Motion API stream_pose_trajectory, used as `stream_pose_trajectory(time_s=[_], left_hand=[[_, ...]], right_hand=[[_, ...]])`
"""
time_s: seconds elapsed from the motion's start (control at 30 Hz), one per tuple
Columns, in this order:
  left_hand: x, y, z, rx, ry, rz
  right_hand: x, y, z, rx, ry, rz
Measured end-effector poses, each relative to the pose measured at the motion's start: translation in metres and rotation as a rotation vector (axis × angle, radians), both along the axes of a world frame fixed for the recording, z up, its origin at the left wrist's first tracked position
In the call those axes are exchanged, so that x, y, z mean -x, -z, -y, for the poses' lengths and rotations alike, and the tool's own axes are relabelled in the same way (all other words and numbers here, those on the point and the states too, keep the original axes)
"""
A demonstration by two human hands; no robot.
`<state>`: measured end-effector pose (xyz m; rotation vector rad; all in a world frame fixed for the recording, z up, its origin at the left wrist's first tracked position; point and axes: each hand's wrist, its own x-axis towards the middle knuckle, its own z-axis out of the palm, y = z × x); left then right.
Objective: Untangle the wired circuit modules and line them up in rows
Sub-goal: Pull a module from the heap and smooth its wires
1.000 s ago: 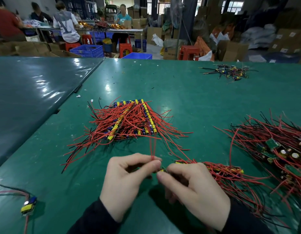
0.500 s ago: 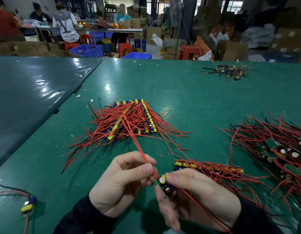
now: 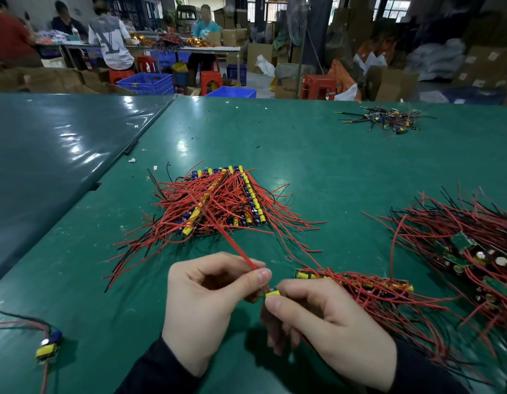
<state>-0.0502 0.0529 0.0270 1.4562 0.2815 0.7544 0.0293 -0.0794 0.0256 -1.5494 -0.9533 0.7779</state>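
A small module with a yellow part sat between two hands, its red wires slanting up-left. Rowed modules lay mid-table; a shorter row and a tangled heap lay right.

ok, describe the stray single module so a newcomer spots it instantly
Start at the green table and go to its near left corner, left of the left hand. The lone module lies there with a yellow block, a blue part and wires trailing off frame. Unlike the piles, it sits alone.
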Motion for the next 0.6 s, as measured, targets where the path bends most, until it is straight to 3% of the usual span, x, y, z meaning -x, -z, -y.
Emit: stream_pose_trajectory(time_s=[0.13, 0.33, 0.5, 0.6], left_hand=[[-0.001, 0.0008, -0.0021, 0.186, 0.158, -0.059], [-0.0009, 0.0013, -0.0035, 0.15, 0.253, -0.181], [-0.0019, 0.0038, -0.0084, 0.341, 0.373, -0.201], [-0.0026, 0.0053, -0.0062, 0.327, 0.351, -0.181]], right_hand=[[-0.0035, -0.0011, 0.0014, 0.06, 0.048, 0.018], [-0.0037, -0.005, 0.0019, 0.066, -0.023, -0.152], [-0.0029, -0.0095, 0.0017, 0.023, -0.068, -0.263], [-0.0029, -0.0076, 0.0004, 0.033, -0.054, -0.253]])
